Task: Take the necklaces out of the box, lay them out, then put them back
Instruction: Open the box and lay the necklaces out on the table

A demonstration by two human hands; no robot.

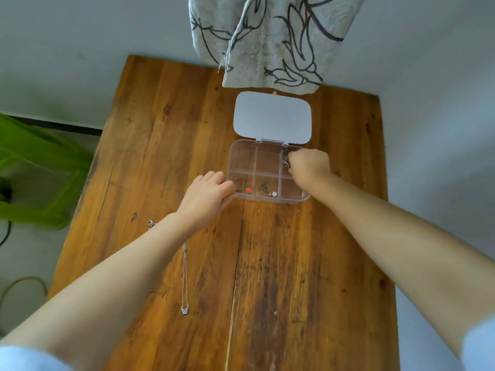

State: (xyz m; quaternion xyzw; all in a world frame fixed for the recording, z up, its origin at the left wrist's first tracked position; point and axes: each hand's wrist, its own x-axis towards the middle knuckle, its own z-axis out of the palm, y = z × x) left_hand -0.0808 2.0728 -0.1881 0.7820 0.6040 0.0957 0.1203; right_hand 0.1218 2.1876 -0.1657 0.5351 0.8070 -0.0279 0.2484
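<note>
Right hand (310, 164) seemingly pinches a necklace (286, 162) in the box (267, 172); left hand (207, 196) grips its corner.

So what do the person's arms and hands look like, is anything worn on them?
Both forearms are bare, with pale light-blue sleeves showing only near the bottom corners of the view. The left hand and right hand wear no gloves. No rings, watch or bracelets are visible. The fingertips are too small to judge nails.
</note>
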